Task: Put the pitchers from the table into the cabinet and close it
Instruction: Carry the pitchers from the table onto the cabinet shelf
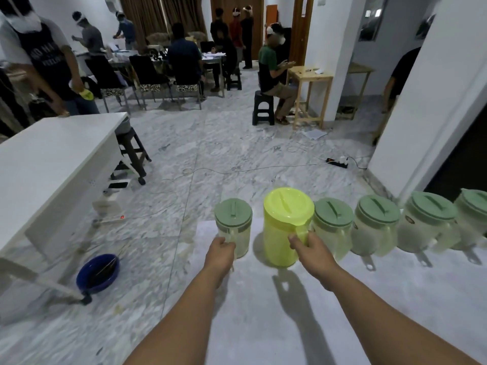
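Note:
A row of pitchers stands along the far edge of a white table (pixel 263 325). At the left end is a clear pitcher with a green lid (pixel 233 219); my left hand (pixel 220 252) is closed around its handle. Beside it stands a yellow pitcher (pixel 283 230), and my right hand (pixel 307 250) grips its handle. Several more clear pitchers with green lids (pixel 374 223) continue to the right, handles turned toward me. No cabinet is in view.
A white desk (pixel 52 164) stands at the left, with a blue bowl (pixel 97 272) on the marble floor under it. A power strip (pixel 337 162) and cables lie on the floor ahead. Several people sit and stand around tables at the back. A white wall (pixel 427 114) rises at right.

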